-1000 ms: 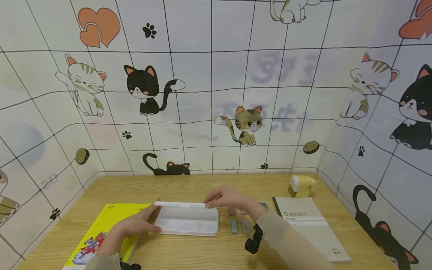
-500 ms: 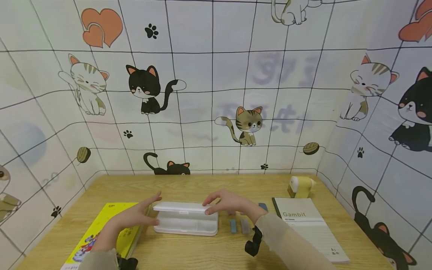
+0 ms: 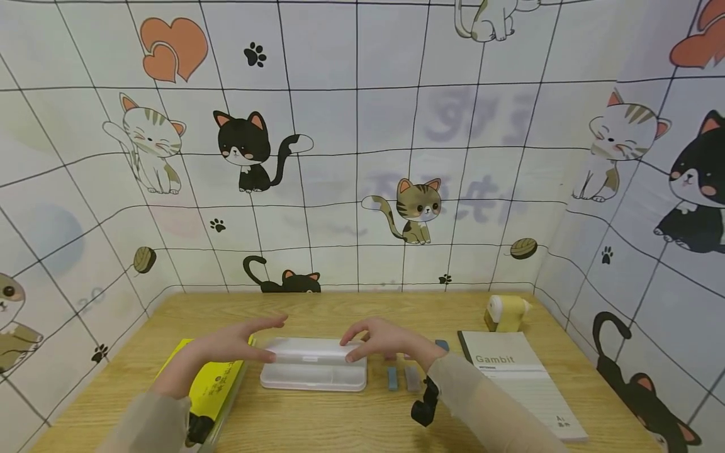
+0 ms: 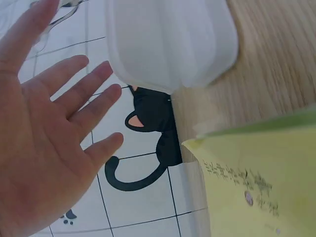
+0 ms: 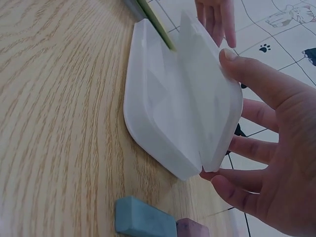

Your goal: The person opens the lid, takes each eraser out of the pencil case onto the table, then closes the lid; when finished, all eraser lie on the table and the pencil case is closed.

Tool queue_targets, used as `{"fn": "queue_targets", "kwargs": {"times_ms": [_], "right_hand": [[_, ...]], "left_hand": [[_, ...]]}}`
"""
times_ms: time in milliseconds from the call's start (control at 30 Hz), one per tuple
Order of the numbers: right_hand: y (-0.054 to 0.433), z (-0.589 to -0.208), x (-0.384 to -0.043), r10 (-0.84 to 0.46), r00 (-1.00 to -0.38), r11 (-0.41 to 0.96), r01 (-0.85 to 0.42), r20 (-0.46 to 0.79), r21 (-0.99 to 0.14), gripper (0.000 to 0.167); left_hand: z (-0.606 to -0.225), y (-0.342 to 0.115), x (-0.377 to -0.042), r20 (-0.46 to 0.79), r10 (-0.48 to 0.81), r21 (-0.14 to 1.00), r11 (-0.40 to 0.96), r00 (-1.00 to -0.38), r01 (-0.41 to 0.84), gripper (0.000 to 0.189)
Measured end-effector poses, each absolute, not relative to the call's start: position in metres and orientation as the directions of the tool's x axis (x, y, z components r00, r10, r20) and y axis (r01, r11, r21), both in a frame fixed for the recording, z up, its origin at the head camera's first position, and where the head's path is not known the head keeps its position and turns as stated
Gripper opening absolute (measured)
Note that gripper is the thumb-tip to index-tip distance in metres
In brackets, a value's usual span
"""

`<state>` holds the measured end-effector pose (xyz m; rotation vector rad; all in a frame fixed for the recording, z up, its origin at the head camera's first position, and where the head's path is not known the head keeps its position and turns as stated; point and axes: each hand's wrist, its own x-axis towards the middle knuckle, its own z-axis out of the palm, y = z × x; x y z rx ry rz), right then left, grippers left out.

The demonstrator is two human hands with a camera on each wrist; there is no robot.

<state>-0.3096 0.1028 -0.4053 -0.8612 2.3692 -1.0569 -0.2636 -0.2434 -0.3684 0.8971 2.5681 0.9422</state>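
Observation:
A white plastic pencil case (image 3: 300,384) lies on the table, its hinged lid (image 3: 303,347) half raised and leaning toward me. My right hand (image 3: 387,340) holds that lid near its right end. In the right wrist view the thumb sits on the lid's (image 5: 212,98) free edge, while the other fingers are behind it. My left hand (image 3: 226,343) hovers at the case's left end with spread fingers, holding nothing. The left wrist view shows it apart from the case (image 4: 168,44). Inside the case I see a divider and no contents.
Right of the case lie several small eraser-like blocks, including a blue one (image 3: 393,379) and a grey one (image 3: 412,380). A yellow book (image 3: 218,384) lies under my left forearm. Farther right are a Gambit notebook (image 3: 523,384) and a yellow-and-white device (image 3: 506,313).
The lid has swung from nearly upright to leaning forward over the case, with my right hand on it. My left hand has let go of the case's left end and lifted.

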Motion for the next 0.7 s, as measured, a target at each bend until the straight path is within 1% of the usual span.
{"fn": "queue_targets", "kwargs": {"times_ms": [200, 300, 433, 533, 700], "right_hand": [[0.103, -0.407, -0.308, -0.665, -0.736, 0.525, -0.345, -0.123, -0.778, 0.028], [0.103, -0.409, -0.307, -0.681, -0.726, 0.522, -0.389, -0.096, -0.759, 0.03], [0.101, -0.411, -0.306, -0.711, -0.7, 0.516, -0.452, -0.069, -0.728, 0.036], [0.101, -0.414, -0.307, -0.727, -0.684, 0.505, -0.476, -0.058, -0.72, 0.039], [0.105, -0.419, -0.307, -0.741, -0.671, 0.484, -0.497, -0.035, -0.72, 0.041]], "left_hand": [[-0.365, -0.233, -0.268, -0.117, 0.63, 0.604, 0.659, -0.767, 0.449, 0.083], [-0.369, -0.231, -0.271, -0.161, 0.61, 0.583, 0.693, -0.776, 0.424, 0.084], [-0.379, -0.229, -0.275, -0.214, 0.568, 0.562, 0.737, -0.795, 0.375, 0.082], [-0.386, -0.229, -0.278, -0.227, 0.553, 0.553, 0.751, -0.802, 0.361, 0.077], [-0.393, -0.229, -0.281, -0.21, 0.57, 0.553, 0.739, -0.794, 0.384, 0.069]]}}
